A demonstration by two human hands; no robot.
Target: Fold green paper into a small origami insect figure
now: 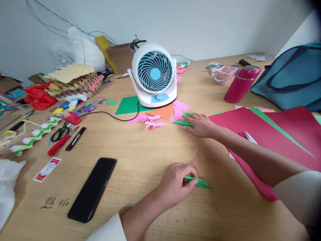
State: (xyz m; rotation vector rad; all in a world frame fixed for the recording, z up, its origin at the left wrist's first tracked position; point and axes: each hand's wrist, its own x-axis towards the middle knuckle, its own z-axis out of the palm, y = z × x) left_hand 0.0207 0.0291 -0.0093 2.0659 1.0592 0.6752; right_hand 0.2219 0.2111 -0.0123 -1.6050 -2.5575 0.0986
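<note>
- the folded green paper (203, 183) is partly hidden by the left hand (177, 180)
- green pieces (182, 123) are partly covered by the right hand (200, 125)
- the blue bag (293, 75) is cut off at the right edge

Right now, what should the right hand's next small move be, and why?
Probably to draw the green paper at the fingertips of the right hand nearer: that hand rests on it, apart from the left hand, which pinches a folded green paper piece.
</note>
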